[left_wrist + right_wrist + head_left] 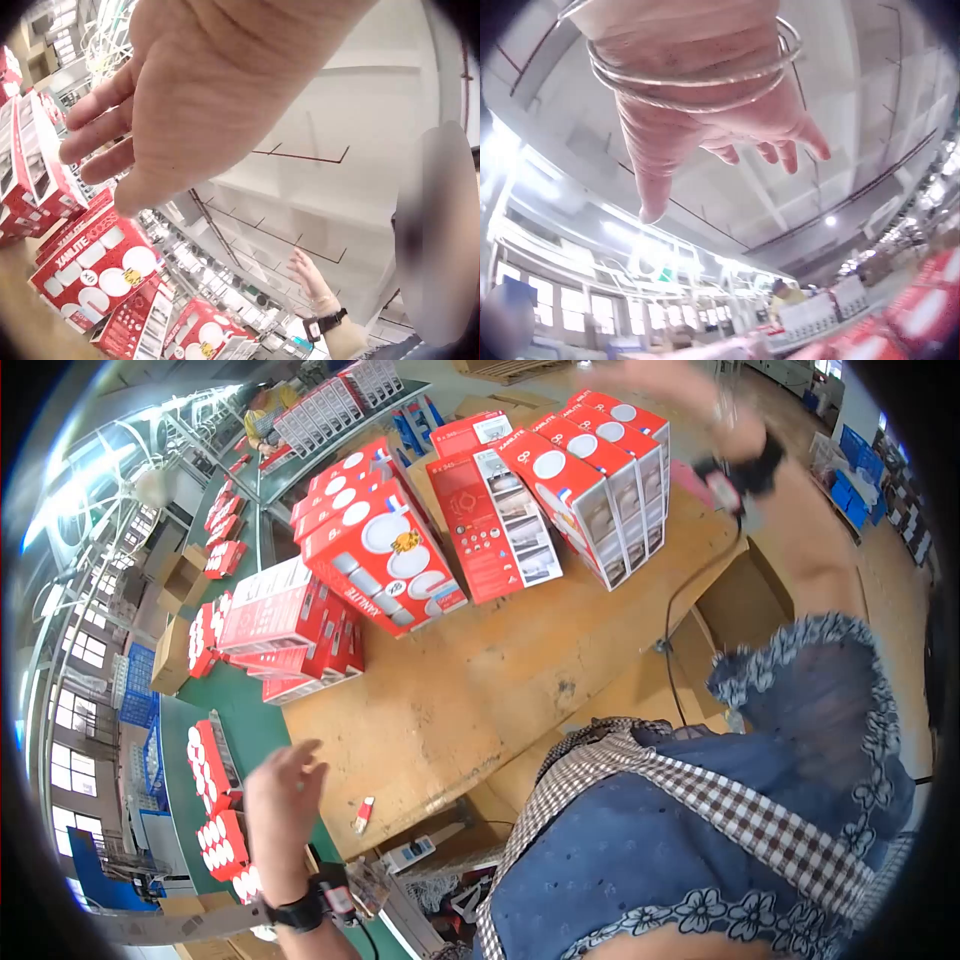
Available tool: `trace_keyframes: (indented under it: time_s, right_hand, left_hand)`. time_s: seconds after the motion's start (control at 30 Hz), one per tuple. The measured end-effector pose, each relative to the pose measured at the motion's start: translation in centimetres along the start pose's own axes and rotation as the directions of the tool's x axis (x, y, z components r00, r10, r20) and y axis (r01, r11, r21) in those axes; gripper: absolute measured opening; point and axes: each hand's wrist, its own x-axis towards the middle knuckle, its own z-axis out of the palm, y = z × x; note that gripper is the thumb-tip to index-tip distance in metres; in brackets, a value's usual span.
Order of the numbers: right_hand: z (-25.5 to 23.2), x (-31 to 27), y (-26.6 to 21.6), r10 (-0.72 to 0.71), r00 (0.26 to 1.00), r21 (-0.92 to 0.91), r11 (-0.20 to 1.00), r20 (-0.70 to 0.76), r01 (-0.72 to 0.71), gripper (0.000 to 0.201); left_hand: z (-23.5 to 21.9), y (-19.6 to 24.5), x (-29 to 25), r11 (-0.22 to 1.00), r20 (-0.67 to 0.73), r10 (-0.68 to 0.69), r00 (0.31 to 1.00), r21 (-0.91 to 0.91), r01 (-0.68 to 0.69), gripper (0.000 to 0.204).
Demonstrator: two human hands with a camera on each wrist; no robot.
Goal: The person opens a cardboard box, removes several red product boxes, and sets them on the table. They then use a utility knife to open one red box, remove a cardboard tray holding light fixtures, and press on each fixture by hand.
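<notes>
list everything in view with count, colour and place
Xanlite cartons: many, red and white, on the table
Wooden table: one, tan, before the person
Bench: one, green, left of table
Packs with white discs: several, red, along the bench
Small piece: one, red and white, table's front corner
Cable: one, black, table's right side
Cardboard boxes: several, brown, left and right
Crates: several, blue, far left
Worker: one, yellow top, background left
Blouse: one, navy, on the person
Checked apron: one, brown and white, over blouse
Wrist straps: two, black, one per wrist
Bangles: at least two, silver, right wrist
Left hand: one, bare, table's left edge
Right hand: one, bare, near cartons
</notes>
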Motion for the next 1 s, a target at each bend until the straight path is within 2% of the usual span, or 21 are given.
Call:
trace_keyframes:
  time_s: [0.03, 0.07, 0.13, 0.17, 0.23, 0.3, 0.37, 0.4, 0.47, 0.5, 0.57, 0.6, 0.63, 0.7, 0.77, 0.8, 0.83, 0.87, 0.9, 0.97, 1.0]
  right_hand:
    - [1.3, -3.5, 1.5, 0.124, 0.992, -0.048, 0.991, 0.027, -0.123, 0.098]
    - [4.5, -4.5, 4.5, 0.111, 0.993, -0.035, 0.993, 0.037, -0.11, 0.098]
    - [7.3, -9.1, 9.8, 0.179, 0.967, -0.111, 0.973, -0.181, -0.201, 0.109]
    - [7.9, -11.1, 11.3, 0.197, 0.963, -0.114, 0.969, -0.184, -0.22, 0.109]
    - [8.9, -13.5, 13.6, 0.383, 0.915, 0.236, 0.908, -0.13, -0.346, 0.124]
    - [12.4, -13.4, 15.7, 0.405, 0.9, 0.265, 0.896, -0.163, -0.356, 0.124]
    - [13.4, -15.3, 16.2, 0.439, 0.875, 0.269, 0.884, -0.202, -0.382, 0.124]
    - [13.8, -15.9, 16.0, 0.447, 0.855, 0.233, 0.889, -0.262, -0.394, 0.125]
    - [13.9, -16.5, 15.1, 0.442, 0.833, 0.142, 0.897, -0.331, -0.419, 0.125]
    - [13.9, -16.6, 14.0, 0.45, 0.825, 0.138, 0.892, -0.34, -0.43, 0.125]
    - [13.6, -16.4, 12.0, 0.47, 0.803, 0.116, 0.879, -0.366, -0.462, 0.124]
    - [13.4, -16.4, 12.2, 0.473, 0.799, 0.105, 0.876, -0.372, -0.471, 0.124]
    - [12.7, -16.6, 13.0, 0.507, 0.772, 0.161, 0.86, -0.383, -0.484, 0.118]
    - [12.6, -16.4, 14.7, 0.542, 0.74, 0.212, 0.839, -0.398, -0.501, 0.112]
    - [13.0, -15.8, 18.0, 0.744, 0.583, 0.624, 0.633, -0.327, -0.458, 0.091]
    - [13.8, -16.1, 21.2, 0.742, 0.586, 0.618, 0.635, -0.324, -0.463, 0.091]
    - [15.0, -17.0, 25.0, 0.798, 0.543, 0.684, 0.549, -0.26, -0.48, 0.082]
    - [15.1, -17.8, 27.0, 0.847, 0.494, 0.744, 0.456, -0.195, -0.489, 0.074]
    - [15.0, -17.8, 27.1, 0.847, 0.495, 0.747, 0.454, -0.192, -0.487, 0.074]
    - [15.6, -16.5, 26.9, 0.855, 0.515, 0.837, 0.236, 0.063, -0.494, 0.074]
    - [16.8, -16.4, 27.9, 0.846, 0.527, 0.838, 0.234, 0.074, -0.494, 0.074]
  left_hand:
    - [1.9, 0.1, 1.1, 0.999, 0.066, 0.003, 0.998, -0.034, -0.001, 0.028]
    - [3.9, -0.2, 2.5, 0.995, 0.117, -0.028, 0.993, -0.092, 0.039, 0.029]
    - [8.3, 1.8, 5.4, 0.968, 0.205, 0.006, 0.979, -0.246, 0.046, 0.033]
    - [10.5, 2.8, 7.0, 0.944, 0.238, 0.043, 0.97, -0.329, 0.039, 0.036]
    - [14.4, 5.4, 10.8, 0.936, 0.256, 0.123, 0.959, -0.351, -0.027, 0.042]
    - [18.0, 5.7, 16.2, 0.896, 0.132, 0.177, 0.975, -0.432, -0.104, 0.048]
    - [21.9, 6.3, 20.7, 0.81, 0.072, 0.063, 0.995, -0.586, -0.009, 0.048]
    - [23.7, 6.4, 22.6, 0.809, 0.076, 0.078, 0.994, -0.587, -0.019, 0.048]
    - [25.7, 7.0, 25.7, 0.713, 0.013, -0.083, 0.996, -0.698, 0.068, 0.048]
    - [26.1, 7.6, 26.3, 0.714, 0.017, -0.067, 0.998, -0.697, 0.06, 0.048]
    - [26.3, 9.4, 27.1, 0.57, -0.06, -0.117, 0.991, -0.821, 0.017, 0.052]
    - [27.9, 8.4, 27.4, 0.337, 0.029, -0.029, 0.999, -0.941, 0.037, 0.069]
    - [27.8, 9.4, 27.1, 0.326, 0.029, -0.008, 1.0, -0.945, 0.03, 0.069]
    - [27.4, 12.1, 25.6, 0.119, 0.058, 0.162, 0.985, -0.992, 0.039, 0.096]
    - [27.6, 14.6, 25.4, 0.151, 0.053, 0.203, 0.978, -0.988, 0.022, 0.101]
    - [28.0, 15.7, 25.3, 0.19, 0.043, 0.228, 0.973, -0.982, -0.001, 0.106]
    - [28.7, 16.7, 25.6, 0.185, 0.045, 0.222, 0.974, -0.983, 0.003, 0.106]
    - [29.3, 18.0, 26.1, 0.094, 0.046, 0.268, 0.962, -0.995, 0.021, 0.113]
    - [29.9, 19.1, 26.4, 0.009, 0.04, 0.31, 0.95, -0.999, 0.039, 0.119]
    - [31.5, 20.5, 27.1, 0.03, 0.057, 0.27, 0.961, -0.998, 0.051, 0.121]
    - [32.0, 20.9, 27.4, 0.107, 0.044, 0.256, 0.966, -0.994, 0.017, 0.123]
